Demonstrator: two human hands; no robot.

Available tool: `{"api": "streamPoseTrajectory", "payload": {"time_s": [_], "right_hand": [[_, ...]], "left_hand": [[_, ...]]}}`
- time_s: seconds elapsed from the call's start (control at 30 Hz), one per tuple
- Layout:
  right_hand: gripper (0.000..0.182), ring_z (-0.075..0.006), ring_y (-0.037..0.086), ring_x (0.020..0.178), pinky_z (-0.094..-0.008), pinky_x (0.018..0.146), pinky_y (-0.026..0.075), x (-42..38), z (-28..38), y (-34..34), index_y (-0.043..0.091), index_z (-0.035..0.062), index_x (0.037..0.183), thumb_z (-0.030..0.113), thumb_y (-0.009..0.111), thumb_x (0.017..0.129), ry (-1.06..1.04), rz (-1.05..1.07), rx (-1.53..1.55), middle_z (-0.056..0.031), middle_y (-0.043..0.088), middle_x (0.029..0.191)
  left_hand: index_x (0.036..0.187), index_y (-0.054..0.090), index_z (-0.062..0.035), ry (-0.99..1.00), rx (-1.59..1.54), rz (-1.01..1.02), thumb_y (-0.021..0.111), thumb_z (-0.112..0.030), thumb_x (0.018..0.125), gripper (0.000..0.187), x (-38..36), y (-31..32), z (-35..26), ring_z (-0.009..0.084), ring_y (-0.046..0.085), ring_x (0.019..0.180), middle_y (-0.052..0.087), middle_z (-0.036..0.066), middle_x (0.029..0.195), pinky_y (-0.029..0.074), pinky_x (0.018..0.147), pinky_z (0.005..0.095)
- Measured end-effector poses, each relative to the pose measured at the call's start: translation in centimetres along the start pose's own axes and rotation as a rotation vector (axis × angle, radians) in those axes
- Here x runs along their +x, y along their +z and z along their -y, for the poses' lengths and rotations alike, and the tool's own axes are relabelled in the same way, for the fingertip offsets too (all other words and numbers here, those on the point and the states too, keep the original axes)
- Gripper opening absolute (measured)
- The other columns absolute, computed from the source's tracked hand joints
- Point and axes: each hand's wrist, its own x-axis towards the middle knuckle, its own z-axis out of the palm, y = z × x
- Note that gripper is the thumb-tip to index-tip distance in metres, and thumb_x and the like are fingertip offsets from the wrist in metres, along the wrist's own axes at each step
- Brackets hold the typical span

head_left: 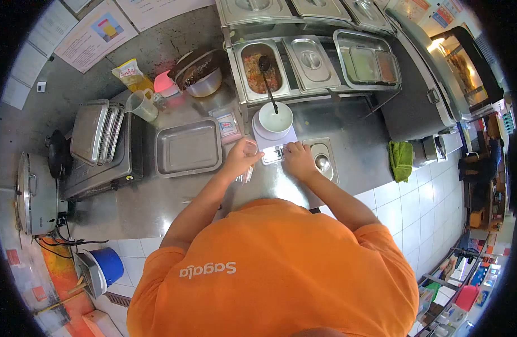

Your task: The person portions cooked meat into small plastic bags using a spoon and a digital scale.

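Note:
A white kitchen scale (284, 137) stands on the steel counter, its small display facing me. On top of it rests a white bowl (276, 124). My left hand (240, 159) is at the scale's front left corner, fingers curled and one digit touching beside the display. At the front right corner, my right hand (299, 161) has bent fingers against the scale's edge. A black ladle (268, 84) leans with its head in a steel pan of chunky reddish food (252, 72) and its handle end over the bowl. Clear plastic (245, 175) lies beneath my left wrist.
Left of my hands are an empty steel tray (189, 147), a packet (227, 124), a measuring jug (141, 106) and a bowl (205, 84). To the right are a small steel pan (322, 160) and a green cloth (400, 160). Lidded pans (310, 62) line the back rack.

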Motion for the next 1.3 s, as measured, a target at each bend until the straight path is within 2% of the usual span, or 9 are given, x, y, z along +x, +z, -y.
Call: {"api": "streamPoseTrajectory", "payload": {"time_s": [0.1,0.2,0.3,0.37,0.57,1.0,1.07,1.17,1.3], "right_hand": [[0.018,-0.0273,0.051,0.099,-0.0452,0.083,0.041,0.0,-0.1,0.4,0.065,0.0067,0.083,0.023,0.06,0.077,-0.082,0.104,-0.09,-0.0087,0.054,0.102],[0.02,-0.0287,0.051,0.101,-0.045,0.085,0.04,0.8,-1.3,-0.3,0.065,0.0031,0.085,0.021,0.06,0.078,-0.056,-0.008,0.052,-0.012,0.055,0.104],[0.021,-0.0331,0.049,0.109,-0.046,0.092,0.038,2.3,-3.4,-0.1,0.063,-0.0011,0.092,0.015,0.059,0.079,0.067,-0.195,0.245,-0.0187,0.054,0.111],[0.038,-0.0402,0.053,0.107,-0.0433,0.093,0.041,3.0,-3.8,1.1,0.056,-0.0027,0.115,0.013,0.054,0.08,0.217,-0.203,0.495,-0.0252,0.054,0.117],[0.05,-0.0383,0.057,0.104,-0.0407,0.092,0.043,2.0,-1.9,0.6,0.047,-0.0026,0.127,0.014,0.053,0.08,0.537,-0.006,0.737,-0.028,0.057,0.113],[0.048,-0.0372,0.05,0.119,-0.0379,0.101,0.039,2.4,-0.8,-1.3,0.049,-0.0048,0.126,0.012,0.054,0.081,0.432,-0.083,0.852,-0.0265,0.051,0.127],[0.046,-0.0371,0.05,0.119,-0.0376,0.101,0.038,2.4,-0.4,-0.8,0.051,-0.0049,0.124,0.012,0.053,0.081,0.482,-0.114,0.811,-0.0271,0.051,0.126],[0.046,-0.0372,0.05,0.119,-0.0375,0.101,0.038,1.7,-0.7,-1.1,0.051,-0.0051,0.123,0.013,0.053,0.081,0.5,-0.147,0.782,-0.0272,0.051,0.127],[0.047,-0.0366,0.05,0.119,-0.038,0.1,0.039,-0.9,-1.8,-1.5,0.051,-0.0049,0.124,0.014,0.053,0.082,0.553,-0.147,0.802,-0.0258,0.051,0.128]], "left_hand": [[0.102,0.052,-0.0017,-0.013,-0.011,0.013,0.078,-0.021,0.074,0.043,0.0,1.0,1.2,0.0158,0.06,0.079,0.06,0.008,0.09,0.05,0.069,0.031],[0.1,0.052,-0.0007,-0.052,-0.065,0.041,0.077,-0.019,0.075,0.04,-0.1,1.5,1.5,0.0149,0.06,0.07,0.061,0.008,0.086,0.05,0.061,0.0292],[0.098,0.051,-0.0003,-0.132,-0.138,0.111,0.076,-0.017,0.076,0.037,0.5,1.8,2.2,0.0142,0.06,0.066,0.06,0.008,0.084,0.049,0.057,0.0278],[0.098,0.051,-0.0003,-0.159,-0.165,0.147,0.075,-0.016,0.077,0.035,0.5,2.3,3.2,0.0141,0.06,0.065,0.06,0.008,0.083,0.049,0.055,0.0275],[0.097,0.05,-0.001,-0.151,-0.133,0.197,0.074,-0.013,0.077,0.033,-1.2,2.7,2.5,0.0131,0.058,0.068,0.059,0.007,0.081,0.049,0.058,0.028],[0.111,0.05,-0.0016,0.04,-0.222,0.056,0.076,-0.012,0.076,0.045,-2.8,-0.8,-1.1,0.0132,0.057,0.082,0.056,0.005,0.092,0.049,0.071,0.0283],[0.115,0.05,-0.0037,0.374,-0.002,-0.062,0.077,-0.012,0.074,0.05,-1.8,-0.7,-2.6,0.0129,0.057,0.085,0.056,0.006,0.092,0.047,0.075,0.029],[0.105,0.052,-0.0063,0.177,-0.042,0.03,0.078,-0.01,0.073,0.042,-0.8,-0.4,-5.2,0.0109,0.054,0.093,0.058,0.005,0.11,0.046,0.081,0.0276],[0.108,0.052,-0.0069,0.218,-0.113,0.072,0.079,-0.012,0.071,0.046,2.1,1.4,-5.5,0.0114,0.054,0.089,0.057,0.002,0.099,0.045,0.08,0.0273]]}}
